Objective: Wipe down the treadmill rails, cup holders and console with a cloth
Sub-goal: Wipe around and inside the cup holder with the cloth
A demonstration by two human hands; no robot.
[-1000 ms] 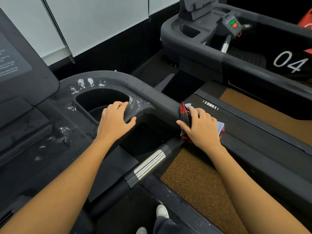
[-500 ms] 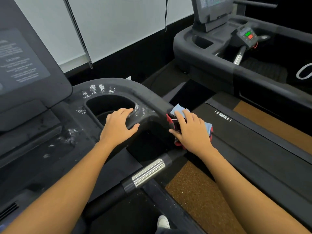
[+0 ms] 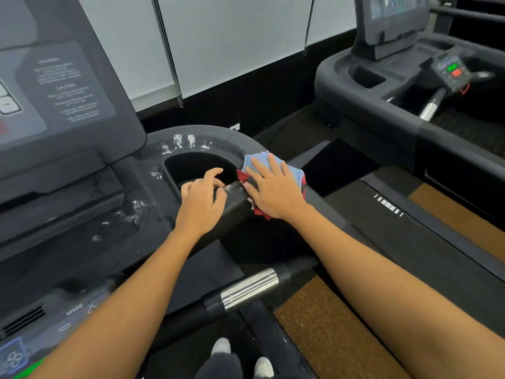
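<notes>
My right hand (image 3: 276,187) lies flat with straight fingers on a blue and red cloth (image 3: 293,170), pressing it onto the black rail (image 3: 336,214) where it curves round the cup holder (image 3: 191,166). My left hand (image 3: 200,202) rests with curled fingers on the cup holder's near rim, just left of the cloth. White foam smears (image 3: 185,142) dot the rim behind the cup holder and the tray left of it. The console panel (image 3: 60,88) with printed text rises at the upper left.
A chrome and black handlebar (image 3: 246,289) runs below my arms. A second treadmill (image 3: 382,86) with its own console stands at the upper right. Brown matting (image 3: 328,332) lies beside the black deck. My shoes (image 3: 263,366) show at the bottom edge.
My right hand slid the cloth up the rail toward the cup holder's corner, closing on my left hand. My left hand stayed on the rim, its fingers curling more. The view lifted.
</notes>
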